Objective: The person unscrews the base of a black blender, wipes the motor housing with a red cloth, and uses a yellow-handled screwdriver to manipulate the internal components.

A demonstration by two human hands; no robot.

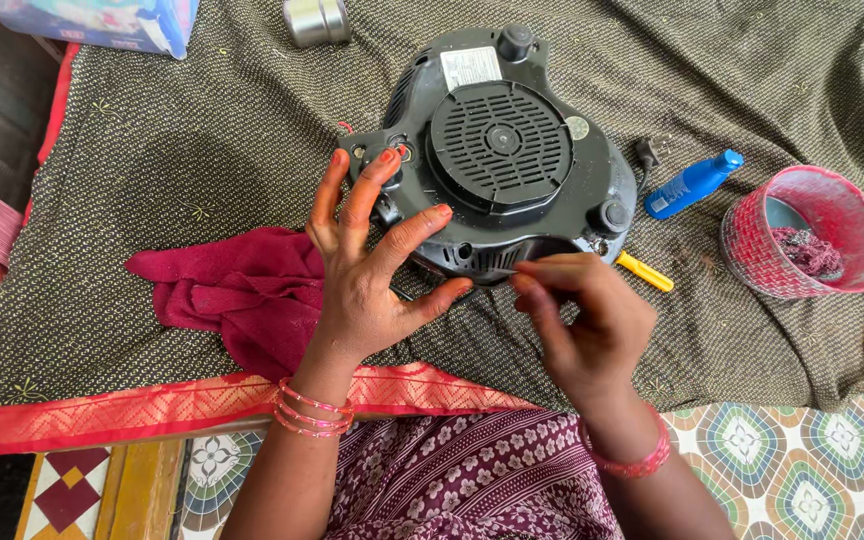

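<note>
Head view is showing the left hand (367, 275), fingers spread, steadying an upturned black mixer-grinder base (497, 150). The right hand (582, 320) is pinching at its rim; the base is remaining assembled, yellow screwdriver (644, 271) lying unused.

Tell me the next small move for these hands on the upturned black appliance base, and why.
Probably keep the left hand pressing the black appliance base steady and bring the right hand fingertips to its near rim. The base lies underside up on the dark cloth, and the pinched right fingers hover just off that edge; whether they hold anything cannot be told. The yellow-handled tool lies beside them.
</note>
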